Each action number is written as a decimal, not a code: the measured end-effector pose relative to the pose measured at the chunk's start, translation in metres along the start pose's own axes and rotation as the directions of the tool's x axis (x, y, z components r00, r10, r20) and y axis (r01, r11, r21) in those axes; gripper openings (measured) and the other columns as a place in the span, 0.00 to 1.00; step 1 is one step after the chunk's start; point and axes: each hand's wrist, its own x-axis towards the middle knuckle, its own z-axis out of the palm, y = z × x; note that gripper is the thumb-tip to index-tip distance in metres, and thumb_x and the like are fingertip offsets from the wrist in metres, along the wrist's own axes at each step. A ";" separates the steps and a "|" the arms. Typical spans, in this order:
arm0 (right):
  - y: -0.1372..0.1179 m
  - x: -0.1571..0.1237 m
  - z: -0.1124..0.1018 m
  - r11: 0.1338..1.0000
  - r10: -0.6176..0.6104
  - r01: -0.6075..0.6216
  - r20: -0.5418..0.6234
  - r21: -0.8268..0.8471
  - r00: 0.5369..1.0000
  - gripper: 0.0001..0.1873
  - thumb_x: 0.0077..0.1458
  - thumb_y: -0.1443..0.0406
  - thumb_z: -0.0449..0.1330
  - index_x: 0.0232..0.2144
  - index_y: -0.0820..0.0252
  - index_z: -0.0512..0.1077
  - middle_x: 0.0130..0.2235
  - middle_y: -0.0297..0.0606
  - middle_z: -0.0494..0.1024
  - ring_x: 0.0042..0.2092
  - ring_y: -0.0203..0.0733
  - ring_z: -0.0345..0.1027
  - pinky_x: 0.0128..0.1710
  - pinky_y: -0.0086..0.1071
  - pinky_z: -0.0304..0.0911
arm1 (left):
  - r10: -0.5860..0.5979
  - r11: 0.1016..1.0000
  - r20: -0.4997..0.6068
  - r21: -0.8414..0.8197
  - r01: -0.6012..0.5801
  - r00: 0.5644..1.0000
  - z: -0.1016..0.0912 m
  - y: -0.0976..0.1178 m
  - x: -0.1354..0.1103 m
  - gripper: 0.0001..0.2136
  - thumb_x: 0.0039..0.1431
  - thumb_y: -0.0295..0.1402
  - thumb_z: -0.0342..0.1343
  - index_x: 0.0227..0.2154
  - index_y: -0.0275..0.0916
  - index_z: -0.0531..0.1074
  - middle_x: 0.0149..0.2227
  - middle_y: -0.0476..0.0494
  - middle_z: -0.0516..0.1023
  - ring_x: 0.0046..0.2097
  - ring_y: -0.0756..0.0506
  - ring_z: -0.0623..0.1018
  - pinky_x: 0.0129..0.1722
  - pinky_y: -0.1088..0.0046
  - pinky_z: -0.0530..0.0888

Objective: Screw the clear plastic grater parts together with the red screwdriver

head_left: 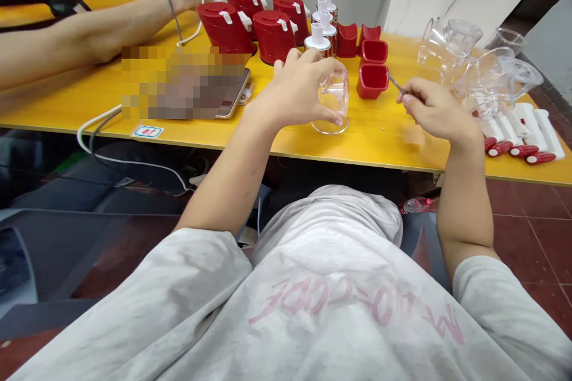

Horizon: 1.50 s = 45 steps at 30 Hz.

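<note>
My left hand [298, 88] is closed around a clear plastic cup [336, 98], thumb on the near side and fingers over the top. The cup's wide rim is down at the yellow table [286, 141]. In my right hand [435, 108] a thin grey metal tool [395, 84] is pinched between thumb and fingers. Its tip points left, to the side of a small red square cup [370, 90]; whether they touch I cannot tell. The tool's exact kind does not show. Another red cup [374, 52] stands just behind.
Red housings [273, 36] and white-topped cylinders [318, 41] line the back. Clear jugs [487, 83] and white handles with red ends [521, 131] lie at right. A tablet [235, 95] is at left. Another person's arms [111, 27] reach over the table, near white cables [134, 159].
</note>
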 end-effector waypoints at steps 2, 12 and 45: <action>0.003 0.001 0.000 0.999 0.009 -0.004 0.095 -0.048 0.995 0.11 0.72 0.52 0.68 0.42 0.48 0.85 0.38 0.41 0.87 0.41 0.55 0.79 0.45 0.50 0.75 | 0.000 1.000 -0.010 -0.008 0.000 1.000 0.002 -0.002 0.001 0.48 0.46 0.56 0.90 0.72 0.66 0.82 0.75 0.41 0.80 0.74 0.17 0.74 0.80 0.28 0.74; -0.010 0.017 0.027 0.993 0.041 -0.012 0.241 -0.121 0.970 0.04 0.67 0.63 0.76 0.36 0.52 0.90 0.39 0.41 0.94 0.43 0.54 0.86 0.48 0.46 0.76 | 0.001 1.000 0.022 0.006 -0.001 1.000 -0.004 0.006 -0.001 0.49 0.51 0.50 0.93 0.75 0.56 0.81 0.76 0.34 0.79 0.75 0.16 0.74 0.80 0.30 0.73; -0.045 0.030 0.041 0.857 0.146 -0.175 0.097 0.485 0.985 0.14 0.79 0.54 0.67 0.38 0.49 0.77 0.41 0.39 0.86 0.26 0.40 0.62 0.24 0.39 0.57 | 0.004 1.000 0.065 0.014 -0.005 0.998 -0.008 0.011 -0.002 0.46 0.59 0.48 0.90 0.78 0.55 0.78 0.78 0.33 0.77 0.76 0.15 0.75 0.81 0.27 0.72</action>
